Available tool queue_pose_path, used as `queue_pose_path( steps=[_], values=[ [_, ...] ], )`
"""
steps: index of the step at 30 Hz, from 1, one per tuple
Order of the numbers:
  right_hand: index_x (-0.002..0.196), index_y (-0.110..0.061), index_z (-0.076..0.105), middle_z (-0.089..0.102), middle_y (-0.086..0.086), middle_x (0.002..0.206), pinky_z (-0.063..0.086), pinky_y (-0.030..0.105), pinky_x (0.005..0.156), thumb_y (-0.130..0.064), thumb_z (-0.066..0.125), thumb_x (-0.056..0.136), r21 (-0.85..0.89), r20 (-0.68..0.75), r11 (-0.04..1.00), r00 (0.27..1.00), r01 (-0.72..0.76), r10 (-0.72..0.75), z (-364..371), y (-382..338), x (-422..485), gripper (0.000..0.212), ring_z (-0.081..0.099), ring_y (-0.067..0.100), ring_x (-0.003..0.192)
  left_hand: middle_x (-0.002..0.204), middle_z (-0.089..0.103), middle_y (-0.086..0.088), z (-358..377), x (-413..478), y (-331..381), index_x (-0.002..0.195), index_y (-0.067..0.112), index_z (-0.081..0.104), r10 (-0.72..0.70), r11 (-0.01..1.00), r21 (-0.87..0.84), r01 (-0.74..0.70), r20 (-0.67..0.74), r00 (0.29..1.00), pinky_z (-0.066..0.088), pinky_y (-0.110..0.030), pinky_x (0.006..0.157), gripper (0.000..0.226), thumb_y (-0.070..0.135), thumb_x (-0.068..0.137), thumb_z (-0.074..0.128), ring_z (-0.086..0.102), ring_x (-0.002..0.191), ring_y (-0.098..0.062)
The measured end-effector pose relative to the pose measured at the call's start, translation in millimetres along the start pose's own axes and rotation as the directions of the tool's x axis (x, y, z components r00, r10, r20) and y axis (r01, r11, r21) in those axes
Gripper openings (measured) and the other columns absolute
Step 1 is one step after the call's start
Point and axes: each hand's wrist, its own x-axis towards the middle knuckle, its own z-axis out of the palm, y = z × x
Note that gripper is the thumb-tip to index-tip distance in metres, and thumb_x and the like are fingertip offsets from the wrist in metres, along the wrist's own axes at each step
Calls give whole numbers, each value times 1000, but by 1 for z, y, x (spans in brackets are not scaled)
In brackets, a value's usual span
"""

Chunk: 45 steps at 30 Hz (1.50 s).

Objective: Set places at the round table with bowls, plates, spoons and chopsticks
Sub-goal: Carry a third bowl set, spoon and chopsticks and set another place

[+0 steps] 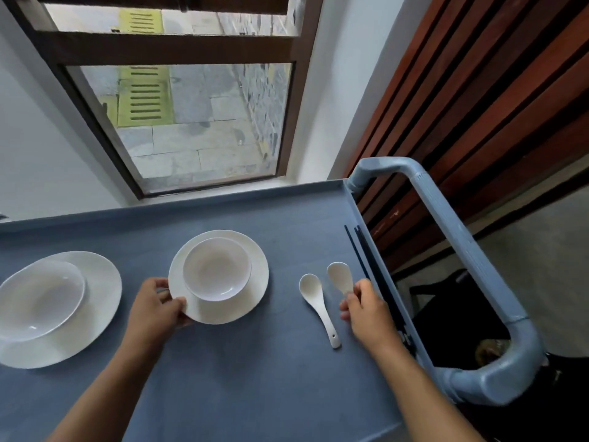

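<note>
Left grip (pixel 156 309) pinches plate (pixel 251 282) rim; right grip (pixel 366 311) pinches spoon (pixel 339 275) handle.

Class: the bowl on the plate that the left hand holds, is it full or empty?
Empty. The bowl stands upright on the plate, its bare white inside showing nothing in it.

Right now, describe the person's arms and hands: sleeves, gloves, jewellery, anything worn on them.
The left hand and the right hand are bare, with no gloves and no rings that show. The left forearm and the right forearm are bare down to the bottom edge of the picture. No sleeve, watch or bracelet is in view.
</note>
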Motion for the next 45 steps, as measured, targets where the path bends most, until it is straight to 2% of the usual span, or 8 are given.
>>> queue_pose_path(
  steps=[4,11,15,21,28,32,39,45],
  values=[
    [88,-14,39,57,6,76,38,37,56,-18,49,94,-139,-77,990,997,-8,-2,-18,8,11,13,54,30,69,92,66,-22,4,-6,4,116,7,44,-14,996,-83,20,70,997,62,-33,49,33,-15,93,47,66,75,-33],
    [111,-9,44,69,15,108,50,40,72,-32,63,94,-561,-144,827,987,-25,-68,-29,21,26,35,67,39,98,89,69,-22,28,-25,10,118,7,47,-43,988,-133,72,207,977,60,-33,49,35,-17,93,46,68,73,-35],
    [106,-10,45,69,16,105,53,43,74,-32,63,93,-563,-168,826,983,-28,-81,-34,30,30,31,68,39,97,78,74,-15,49,-45,16,117,13,57,-38,985,-148,91,329,944,62,-42,54,44,-20,90,45,72,67,-30],
    [107,-11,48,71,12,104,51,40,70,-29,60,96,-587,-178,810,977,-12,-114,-33,33,31,24,69,36,94,82,75,-16,69,-77,19,120,17,58,-11,980,-169,100,462,887,61,-45,58,49,-19,90,45,73,71,-32],
    [104,-12,49,72,11,99,43,37,62,-26,54,97,-621,-184,783,973,-4,-140,-31,35,33,17,70,37,92,91,73,-25,70,-98,14,124,13,57,-46,977,-152,147,525,850,60,-43,57,47,-19,91,46,71,72,-33],
    [102,-12,54,73,9,97,47,35,62,-22,51,95,-716,-134,698,978,15,-159,-33,30,38,13,72,33,90,98,71,-30,67,-102,16,125,13,57,-47,976,-153,157,552,833,60,-44,58,46,-18,92,47,70,73,-35],
    [101,-13,65,74,5,96,50,31,64,-14,68,85,-850,6,521,991,75,-133,-37,13,55,17,74,27,91,99,73,-27,70,-108,18,125,13,57,-24,979,-152,134,571,821,60,-44,60,45,-17,92,48,72,77,-36],
    [101,-13,65,74,5,96,46,31,63,-22,64,87,-836,-12,544,988,77,-157,-37,14,59,17,73,28,91,99,73,-28,70,-110,15,125,13,57,-30,977,-159,144,563,826,60,-45,59,45,-17,92,48,72,76,-37]
  ],
)
